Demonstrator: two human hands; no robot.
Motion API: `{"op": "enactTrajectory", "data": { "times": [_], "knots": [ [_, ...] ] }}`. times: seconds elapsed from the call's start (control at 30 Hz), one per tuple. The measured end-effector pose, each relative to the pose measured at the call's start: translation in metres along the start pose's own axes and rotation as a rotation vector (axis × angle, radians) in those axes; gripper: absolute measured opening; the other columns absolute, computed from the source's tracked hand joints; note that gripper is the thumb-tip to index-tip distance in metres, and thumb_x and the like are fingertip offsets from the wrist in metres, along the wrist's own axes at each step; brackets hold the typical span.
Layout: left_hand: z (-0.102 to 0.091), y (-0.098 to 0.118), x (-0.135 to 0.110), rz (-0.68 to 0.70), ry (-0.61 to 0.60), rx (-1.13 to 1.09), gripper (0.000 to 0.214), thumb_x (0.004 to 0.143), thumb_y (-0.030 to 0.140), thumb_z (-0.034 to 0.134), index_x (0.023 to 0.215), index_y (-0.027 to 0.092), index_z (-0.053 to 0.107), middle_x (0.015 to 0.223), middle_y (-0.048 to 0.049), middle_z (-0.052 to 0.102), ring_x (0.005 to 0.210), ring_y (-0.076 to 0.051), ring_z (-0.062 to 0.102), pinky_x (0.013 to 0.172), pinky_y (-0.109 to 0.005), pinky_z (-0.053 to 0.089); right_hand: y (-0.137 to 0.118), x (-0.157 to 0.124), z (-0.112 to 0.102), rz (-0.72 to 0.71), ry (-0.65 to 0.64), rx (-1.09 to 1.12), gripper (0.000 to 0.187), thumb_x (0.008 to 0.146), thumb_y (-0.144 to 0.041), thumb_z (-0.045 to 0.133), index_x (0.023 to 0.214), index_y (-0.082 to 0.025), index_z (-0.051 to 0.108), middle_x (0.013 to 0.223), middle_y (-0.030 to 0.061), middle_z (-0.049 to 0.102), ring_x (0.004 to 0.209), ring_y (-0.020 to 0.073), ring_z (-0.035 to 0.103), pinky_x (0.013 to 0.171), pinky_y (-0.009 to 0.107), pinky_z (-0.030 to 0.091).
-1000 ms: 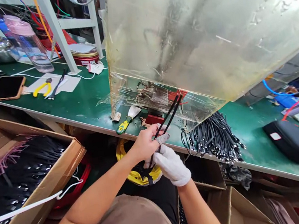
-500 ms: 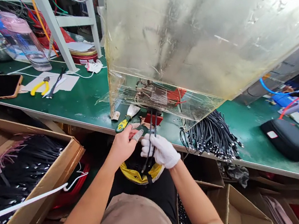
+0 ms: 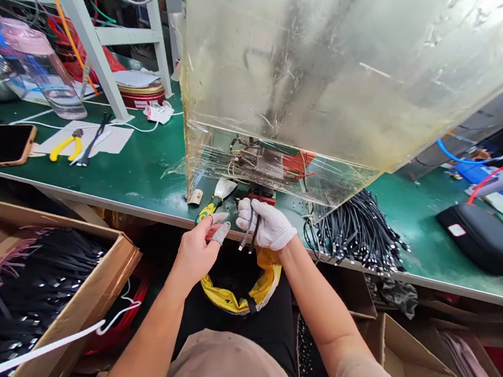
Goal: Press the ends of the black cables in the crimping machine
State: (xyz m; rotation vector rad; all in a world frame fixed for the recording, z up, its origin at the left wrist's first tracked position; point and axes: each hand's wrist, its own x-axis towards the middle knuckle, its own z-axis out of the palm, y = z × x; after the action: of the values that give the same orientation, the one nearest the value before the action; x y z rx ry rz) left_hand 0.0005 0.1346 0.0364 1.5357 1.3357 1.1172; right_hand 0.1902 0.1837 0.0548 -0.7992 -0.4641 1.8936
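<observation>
My right hand [image 3: 266,225], in a white knitted glove, is closed around a couple of black cables [image 3: 253,229]. Their small metal-tipped ends hang below its fingers, over the yellow-lined rim of a bag [image 3: 213,295] at my lap. Directly behind the glove, at the bench edge, is a red block [image 3: 268,197] under the machine's clear cover, partly hidden. My left hand [image 3: 199,245] has covers on the thumb and a finger, which point toward the glove, stretched and slightly apart. Nothing shows between them. A scraper with a yellow-green handle [image 3: 208,209] lies just beyond it.
A large clear plastic guard [image 3: 277,72] overhangs the bench. Bundled black cables [image 3: 360,232] drape over the edge at right, near a black case [image 3: 490,239]. Yellow-handled cutters [image 3: 65,147] and a phone [image 3: 2,145] lie left. A cardboard box [image 3: 80,300] of cables stands lower left.
My right hand has moved up toward the red block, carrying the cables. My left hand has drawn slightly down and left, away from the glove, and its fingers have parted.
</observation>
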Motion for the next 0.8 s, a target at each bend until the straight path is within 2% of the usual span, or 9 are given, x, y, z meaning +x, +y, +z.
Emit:
{"op": "enactTrajectory", "data": {
  "times": [0.33,0.47,0.53,0.6,0.7,0.73,0.8],
  "knots": [
    [-0.003,0.004,-0.003,-0.026,-0.019,0.007,0.032,0.086,0.045,0.058,0.102,0.019,0.068,0.106,-0.0139,0.081,0.097,-0.032,0.079,0.089,-0.045,0.063,-0.007,0.004,-0.003,-0.015,-0.039,-0.054,0.008,0.093,-0.021,0.069,0.094,-0.018,0.061,0.082,-0.0003,0.065,0.069,0.0111,0.060,0.072,0.026,0.061],
    [0.002,0.001,-0.004,-0.023,-0.036,-0.003,0.036,0.089,0.044,0.060,0.112,0.018,0.069,0.109,-0.0138,0.081,0.099,-0.030,0.078,0.096,-0.046,0.061,-0.003,0.006,-0.003,-0.040,-0.021,-0.061,0.008,0.094,-0.021,0.068,0.095,-0.017,0.061,0.085,0.0006,0.069,0.070,0.0114,0.063,0.072,0.026,0.062],
    [0.005,-0.006,-0.004,-0.014,-0.068,-0.022,0.039,0.091,0.044,0.061,0.118,0.017,0.069,0.113,-0.0134,0.080,0.102,-0.029,0.077,0.097,-0.045,0.061,-0.002,0.002,-0.004,-0.054,0.002,-0.122,0.013,0.093,-0.027,0.071,0.098,-0.017,0.063,0.089,0.0029,0.072,0.073,0.0133,0.066,0.073,0.029,0.062],
    [0.004,-0.018,-0.003,-0.007,-0.084,-0.060,0.042,0.093,0.045,0.062,0.125,0.018,0.068,0.119,-0.0124,0.078,0.107,-0.028,0.076,0.100,-0.043,0.060,-0.007,-0.010,-0.010,-0.068,0.020,-0.276,0.022,0.092,-0.034,0.074,0.103,-0.018,0.065,0.093,0.0048,0.074,0.075,0.0156,0.068,0.074,0.032,0.062],
    [-0.003,-0.037,0.000,-0.025,-0.058,-0.100,0.048,0.092,0.047,0.065,0.130,0.018,0.067,0.120,-0.0103,0.078,0.108,-0.027,0.076,0.105,-0.042,0.057,-0.033,-0.042,-0.030,-0.085,0.124,-0.727,0.026,0.089,-0.041,0.076,0.103,-0.019,0.071,0.087,0.0039,0.074,0.072,0.0173,0.068,0.073,0.032,0.060],
    [-0.007,-0.040,0.002,-0.039,-0.040,-0.104,0.049,0.091,0.048,0.066,0.129,0.018,0.067,0.118,-0.0098,0.079,0.107,-0.027,0.077,0.106,-0.042,0.057,-0.047,-0.055,-0.040,-0.096,0.214,-0.910,0.024,0.089,-0.041,0.075,0.101,-0.021,0.073,0.085,0.0034,0.074,0.073,0.0180,0.068,0.074,0.032,0.058],
    [-0.012,-0.041,0.004,-0.069,-0.006,-0.114,0.048,0.087,0.047,0.067,0.125,0.019,0.068,0.112,-0.0087,0.080,0.105,-0.027,0.077,0.107,-0.042,0.057,-0.080,-0.080,-0.062,-0.118,0.486,-1.275,0.020,0.088,-0.039,0.074,0.099,-0.023,0.077,0.087,0.0037,0.075,0.082,0.0205,0.070,0.080,0.031,0.056]
  ]
}}
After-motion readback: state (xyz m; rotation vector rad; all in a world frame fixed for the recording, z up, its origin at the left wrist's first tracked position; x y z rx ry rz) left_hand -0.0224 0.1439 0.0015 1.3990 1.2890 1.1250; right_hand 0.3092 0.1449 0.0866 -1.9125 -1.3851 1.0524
